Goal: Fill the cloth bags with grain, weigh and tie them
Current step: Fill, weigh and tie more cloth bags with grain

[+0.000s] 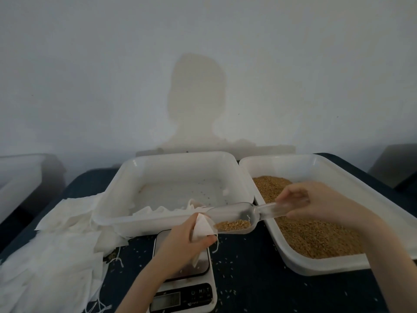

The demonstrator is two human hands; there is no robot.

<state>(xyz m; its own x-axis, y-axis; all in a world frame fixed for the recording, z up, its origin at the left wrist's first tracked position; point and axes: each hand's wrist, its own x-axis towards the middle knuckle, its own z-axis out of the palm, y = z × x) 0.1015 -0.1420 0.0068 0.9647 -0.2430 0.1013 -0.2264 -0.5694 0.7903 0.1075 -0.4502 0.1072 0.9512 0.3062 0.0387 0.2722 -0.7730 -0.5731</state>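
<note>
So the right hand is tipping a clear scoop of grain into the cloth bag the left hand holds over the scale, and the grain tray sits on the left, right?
Not quite: the grain tray sits on the right, as the head view shows. The rest holds.

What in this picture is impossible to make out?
- Scale reading: head view, display too blurred and small.
- Cloth bag: mostly hidden inside the left hand.
- Scoop handle end: covered by the right hand.
- Grain tray: cut off at the right edge.
</note>
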